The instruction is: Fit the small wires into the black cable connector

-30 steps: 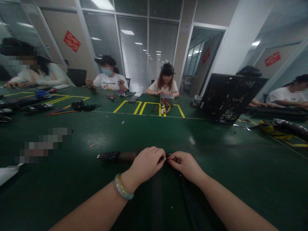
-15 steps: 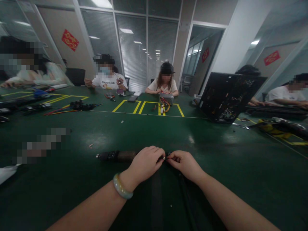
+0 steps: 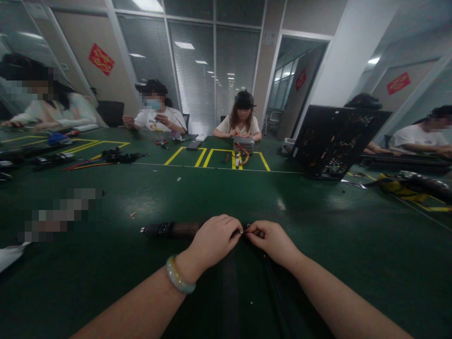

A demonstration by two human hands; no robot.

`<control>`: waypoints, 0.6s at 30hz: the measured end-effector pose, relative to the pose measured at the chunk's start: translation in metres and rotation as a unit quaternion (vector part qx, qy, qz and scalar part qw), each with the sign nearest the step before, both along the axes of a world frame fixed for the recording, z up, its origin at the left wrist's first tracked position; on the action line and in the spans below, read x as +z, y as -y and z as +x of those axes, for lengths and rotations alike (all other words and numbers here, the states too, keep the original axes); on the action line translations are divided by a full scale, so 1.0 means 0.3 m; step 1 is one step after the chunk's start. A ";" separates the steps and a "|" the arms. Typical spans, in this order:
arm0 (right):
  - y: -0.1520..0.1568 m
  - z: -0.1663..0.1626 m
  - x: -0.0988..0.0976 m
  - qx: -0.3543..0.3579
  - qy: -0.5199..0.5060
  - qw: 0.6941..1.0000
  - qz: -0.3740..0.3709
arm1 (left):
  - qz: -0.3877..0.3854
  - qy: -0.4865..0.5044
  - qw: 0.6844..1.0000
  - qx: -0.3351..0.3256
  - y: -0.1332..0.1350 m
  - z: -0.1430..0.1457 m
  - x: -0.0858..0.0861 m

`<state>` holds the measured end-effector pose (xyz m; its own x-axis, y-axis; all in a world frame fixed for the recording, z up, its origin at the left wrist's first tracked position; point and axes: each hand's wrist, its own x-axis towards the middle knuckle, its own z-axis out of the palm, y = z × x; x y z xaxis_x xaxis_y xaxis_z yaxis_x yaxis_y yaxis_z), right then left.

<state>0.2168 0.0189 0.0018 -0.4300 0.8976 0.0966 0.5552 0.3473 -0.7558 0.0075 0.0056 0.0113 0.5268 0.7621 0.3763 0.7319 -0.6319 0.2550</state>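
My left hand (image 3: 215, 240), with a pale green bangle on its wrist, is curled shut over the right end of a dark brown-and-black tool handle (image 3: 169, 229) lying on the green table (image 3: 141, 197). A small shiny metal piece (image 3: 241, 231) shows at its fingertips. My right hand (image 3: 271, 240) meets it fingertip to fingertip, pinched shut on that same small piece or something beside it; I cannot make out which. A flat black panel (image 3: 229, 287) lies under both wrists near the table's front edge.
An upright black computer chassis (image 3: 332, 141) stands at the right. Yellow floor-style markings (image 3: 212, 157), a grey power unit with coloured wires (image 3: 243, 148) and cable bundles (image 3: 113, 155) lie farther back. Several seated people work around the table's far and side edges.
Hands and tool handle stay in the same place, fingertips together. Only the view shifts very slightly.
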 end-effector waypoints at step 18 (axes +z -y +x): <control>-0.004 0.002 -0.009 -0.002 -0.005 1.000 -0.006 | -0.002 -0.012 1.000 0.006 0.007 0.004 0.014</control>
<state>0.2173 0.0202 -0.0008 -0.4248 0.9008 0.0905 0.5490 0.3358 -0.7654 0.0087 0.0034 0.0155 0.5262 0.7697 0.3614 0.7451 -0.6222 0.2402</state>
